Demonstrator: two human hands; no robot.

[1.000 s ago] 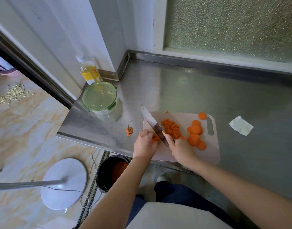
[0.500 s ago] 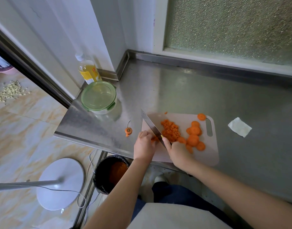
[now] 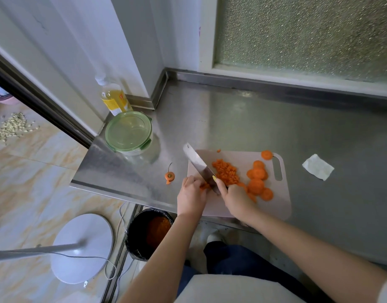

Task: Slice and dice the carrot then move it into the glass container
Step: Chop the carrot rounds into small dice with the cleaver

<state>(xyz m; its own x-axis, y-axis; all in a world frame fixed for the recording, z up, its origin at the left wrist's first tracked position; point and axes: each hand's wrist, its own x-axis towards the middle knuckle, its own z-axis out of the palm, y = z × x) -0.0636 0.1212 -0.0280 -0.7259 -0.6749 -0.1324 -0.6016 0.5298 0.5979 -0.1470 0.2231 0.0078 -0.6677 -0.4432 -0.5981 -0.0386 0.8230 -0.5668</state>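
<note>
Our right hand (image 3: 236, 197) is wrapped around the handle of the knife (image 3: 199, 165), forefinger laid along the blade, which points toward eleven o'clock across the cutting board (image 3: 275, 206). Our left hand (image 3: 191, 197) curls its fingers onto a small carrot piece (image 3: 204, 185) at the board's seven o'clock corner, pinning it just beside the blade. The diced carrot (image 3: 225, 171) lies heaped at the middle of the board, touching the blade's right face. The round carrot slices (image 3: 257, 184) sit at three o'clock from that heap. The glass container (image 3: 129, 133) stands off the board at ten o'clock on the steel counter (image 3: 231, 119), its green lid on. A carrot top (image 3: 169, 176) lies between container and board.
</note>
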